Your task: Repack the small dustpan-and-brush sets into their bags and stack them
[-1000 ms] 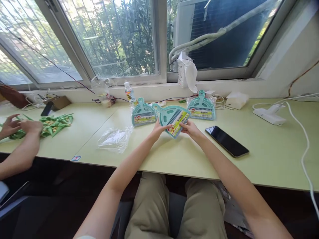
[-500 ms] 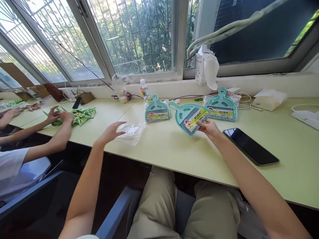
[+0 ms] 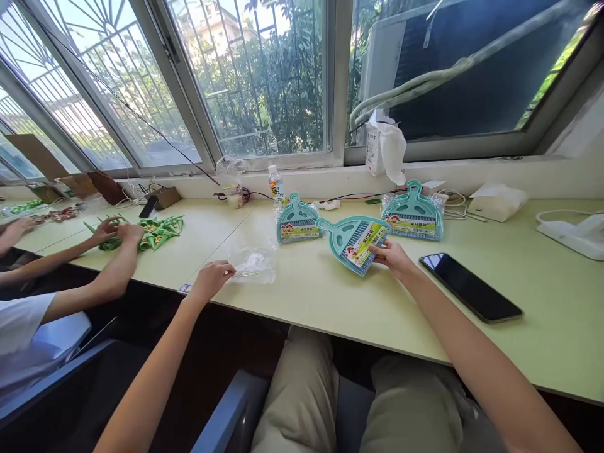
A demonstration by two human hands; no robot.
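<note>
My right hand [image 3: 392,258] grips the wide end of a teal dustpan-and-brush set [image 3: 352,240] with a printed label, held just above the pale green table [image 3: 358,302]. My left hand [image 3: 212,278] is closed on the edge of a clear plastic bag [image 3: 255,263] lying on the table to the left. Two more teal sets, each in a clear bag, lie behind: one [image 3: 297,221] near the middle and one [image 3: 413,216] to the right.
A black phone [image 3: 469,296] lies right of my right hand. A small bottle [image 3: 275,184], cables and white boxes [image 3: 495,200] line the window sill side. At the left a co-worker's hands [image 3: 116,231] handle green items [image 3: 158,230].
My left hand let go of the teal set, reached left and closed on the clear bag. My right hand kept the set and lowered it a little.
</note>
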